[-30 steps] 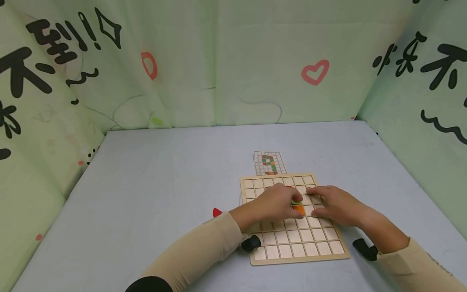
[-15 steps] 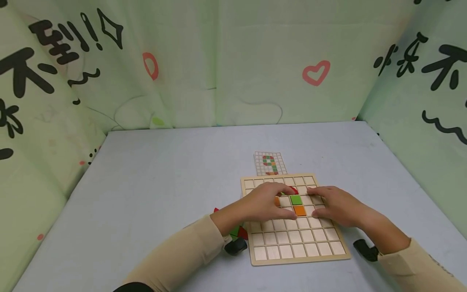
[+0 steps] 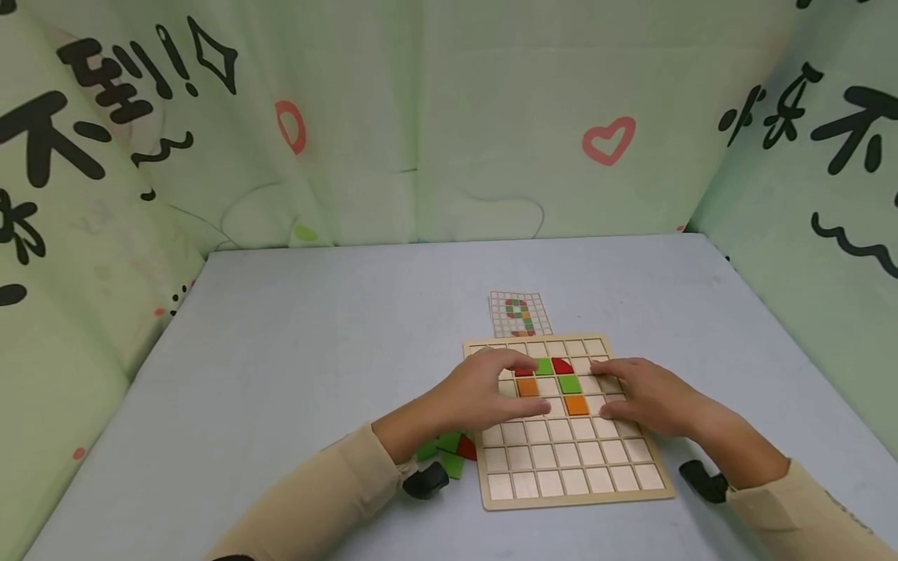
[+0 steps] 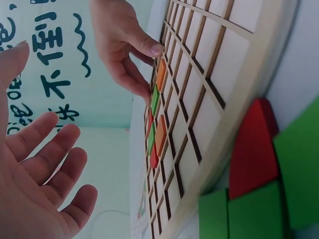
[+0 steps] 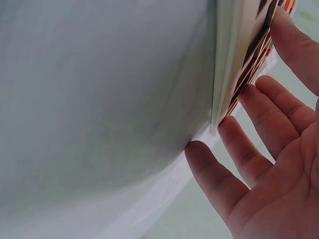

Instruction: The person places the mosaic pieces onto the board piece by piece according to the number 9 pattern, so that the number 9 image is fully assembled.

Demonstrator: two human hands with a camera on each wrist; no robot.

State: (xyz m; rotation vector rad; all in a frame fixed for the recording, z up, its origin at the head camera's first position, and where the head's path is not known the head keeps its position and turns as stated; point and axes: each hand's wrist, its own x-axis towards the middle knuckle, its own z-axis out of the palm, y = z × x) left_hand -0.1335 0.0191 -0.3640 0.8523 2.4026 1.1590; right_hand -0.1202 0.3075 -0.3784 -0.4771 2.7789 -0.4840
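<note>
A square-celled wooden board lies on the table with several coloured tiles set in its upper cells. Among them are a green tile, an orange tile, a red tile with a curved side, and a second orange tile. Over the board's left part hovers my left hand, thumb and index finger apart; the left wrist view shows its palm empty. My right hand rests at the board's right edge, thumb and fingertips on it, and in the right wrist view its fingers spread along the rim.
Loose green tiles and a red tile lie left of the board, partly behind the left wrist. Beyond the board's far edge is a gridded card printed with a coloured pattern. Curtains surround the white table.
My left hand has drawn back leftward from the orange and green tiles, uncovering them, the red tile and the loose tiles beside the board. The right hand has stayed in place.
</note>
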